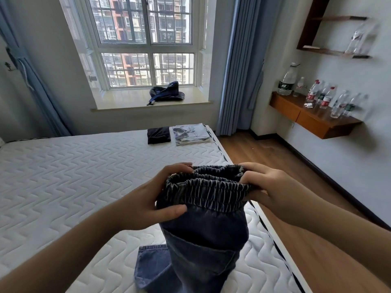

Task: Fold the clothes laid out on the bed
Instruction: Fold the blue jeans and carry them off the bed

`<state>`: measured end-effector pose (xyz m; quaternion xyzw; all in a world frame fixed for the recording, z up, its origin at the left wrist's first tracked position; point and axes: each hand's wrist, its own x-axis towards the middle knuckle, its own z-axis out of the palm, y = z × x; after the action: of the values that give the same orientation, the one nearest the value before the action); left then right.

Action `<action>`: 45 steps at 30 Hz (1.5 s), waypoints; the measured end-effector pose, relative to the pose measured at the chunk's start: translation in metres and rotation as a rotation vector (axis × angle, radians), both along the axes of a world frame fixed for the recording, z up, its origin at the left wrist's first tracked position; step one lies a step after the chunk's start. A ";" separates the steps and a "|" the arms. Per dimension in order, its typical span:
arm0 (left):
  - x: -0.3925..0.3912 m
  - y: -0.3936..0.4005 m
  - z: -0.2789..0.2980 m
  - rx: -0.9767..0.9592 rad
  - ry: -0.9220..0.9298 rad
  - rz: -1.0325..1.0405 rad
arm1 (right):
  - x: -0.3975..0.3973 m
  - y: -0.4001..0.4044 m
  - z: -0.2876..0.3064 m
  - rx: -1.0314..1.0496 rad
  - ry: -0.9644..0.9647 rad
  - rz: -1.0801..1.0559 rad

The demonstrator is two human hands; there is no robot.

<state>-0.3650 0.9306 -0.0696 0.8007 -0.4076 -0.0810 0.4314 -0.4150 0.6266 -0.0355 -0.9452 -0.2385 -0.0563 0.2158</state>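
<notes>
Jeans (203, 240): held up over the bed (74, 176), legs trailing onto it.
Left hand (152, 199): clamped on the waistband's left end.
Right hand (268, 187): pinching the right end.
Technique: likely align seams, draw the elastic taut, then lay flat.

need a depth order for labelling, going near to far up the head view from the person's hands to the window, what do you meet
denim trousers held up at the waistband by the left hand and right hand → bare quilted mattress → folded dark garment beside folded pale garment → dark bag on the windowsill → window
</notes>
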 end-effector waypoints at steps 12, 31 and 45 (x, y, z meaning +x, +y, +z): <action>0.035 -0.072 0.031 0.032 0.302 0.080 | 0.038 -0.089 0.020 -0.178 0.106 0.118; 0.054 -0.107 0.042 0.282 -0.144 0.438 | 0.088 -0.151 0.008 -0.305 0.073 0.603; 0.018 -0.151 0.041 0.348 0.014 0.321 | 0.093 -0.160 -0.005 0.038 -0.080 0.430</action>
<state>-0.3468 0.7792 -0.0289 0.9169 -0.2522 -0.0859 0.2972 -0.3218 0.4666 -0.0407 -0.8653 -0.4420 -0.0510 0.2309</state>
